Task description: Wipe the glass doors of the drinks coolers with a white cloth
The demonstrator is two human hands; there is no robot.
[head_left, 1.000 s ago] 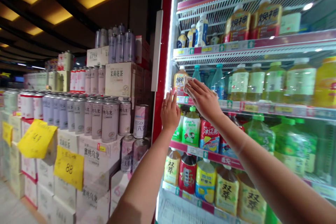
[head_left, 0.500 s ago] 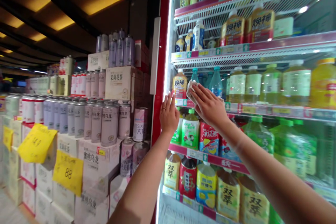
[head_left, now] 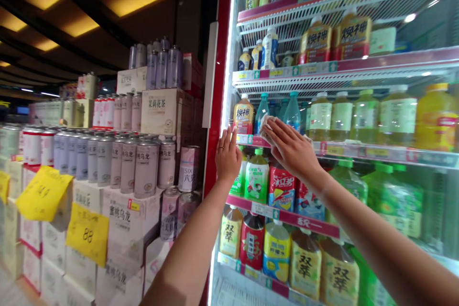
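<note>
My right hand [head_left: 292,146] presses a crumpled whitish cloth [head_left: 266,125] against the glass door [head_left: 405,201] of a drinks fridge. Most of the cloth is hidden under my palm and fingers. Lower left of it, my left hand [head_left: 228,155] rests with fingers stretched out and holds nothing, at the door's left edge beside the red frame [head_left: 211,153]; a ring shows on one finger. Behind the glass, an orange-labelled bottle [head_left: 244,115] and a blue-green bottle [head_left: 292,112] stand close to my hands.
Lit fridge shelves [head_left: 304,220] carry rows of drink bottles. On the left, stacked cartons [head_left: 124,229] bear many cans [head_left: 146,167], with yellow price signs [head_left: 87,234] hanging in front. A pale vertical strip [head_left: 211,74] runs along the red frame.
My right hand and the cloth have slid slightly to the right and down across the glass. The left hand keeps its place near the door edge; the view has shifted slightly.
</note>
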